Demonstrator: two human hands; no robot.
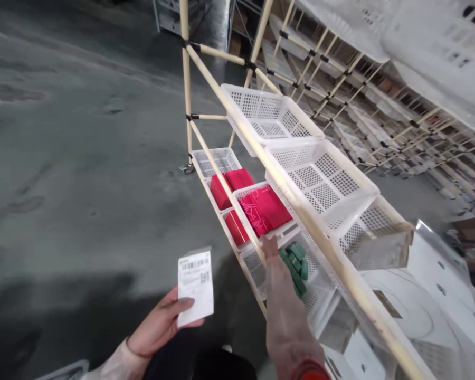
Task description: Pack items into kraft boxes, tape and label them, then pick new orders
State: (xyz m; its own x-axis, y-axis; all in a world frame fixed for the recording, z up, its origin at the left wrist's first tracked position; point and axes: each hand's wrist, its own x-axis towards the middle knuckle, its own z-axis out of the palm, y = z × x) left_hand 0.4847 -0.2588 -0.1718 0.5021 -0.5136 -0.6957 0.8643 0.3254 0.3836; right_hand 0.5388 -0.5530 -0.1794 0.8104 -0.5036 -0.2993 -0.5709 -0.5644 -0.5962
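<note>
one labelled packet (196,287), probably light, bendy, hold the edge; left hand (162,321) pinches it, can't tell if right hand (269,247) grips anything

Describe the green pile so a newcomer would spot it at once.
Start at the cream-pole rack and look below its upper white baskets. There, beside the right hand, a mesh basket holds a heap of small green pieces. Their colour sets them apart from the red goods nearby.

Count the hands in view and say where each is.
2: the left hand holds a white barcode label; the right hand, blurred, is close to red items and green items in baskets.
</note>
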